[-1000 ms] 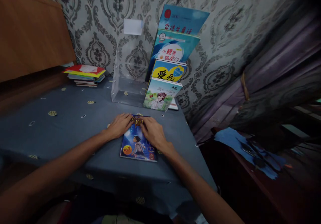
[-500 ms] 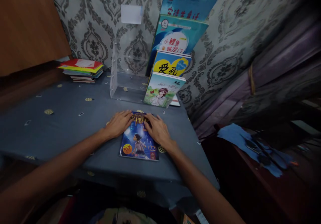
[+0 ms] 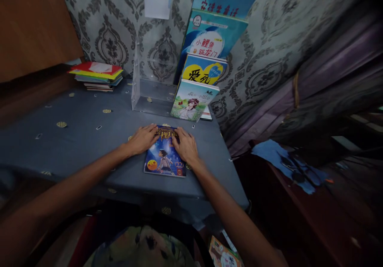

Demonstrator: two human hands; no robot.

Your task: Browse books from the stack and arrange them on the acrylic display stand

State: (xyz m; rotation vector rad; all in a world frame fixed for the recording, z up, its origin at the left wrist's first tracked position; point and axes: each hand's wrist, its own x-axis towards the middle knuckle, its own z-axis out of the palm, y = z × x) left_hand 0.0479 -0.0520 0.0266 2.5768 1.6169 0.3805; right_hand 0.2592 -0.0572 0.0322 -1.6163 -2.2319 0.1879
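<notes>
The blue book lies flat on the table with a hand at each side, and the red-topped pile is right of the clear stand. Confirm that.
Wrong side: the head view shows that pile left of the clear stand. The blue book lies flat on the table with the left hand and right hand at its sides.

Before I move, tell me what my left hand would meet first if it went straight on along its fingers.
Your left hand seems to touch the blue book; beyond that, the front green book looks first in line, though depth is unclear.
</notes>
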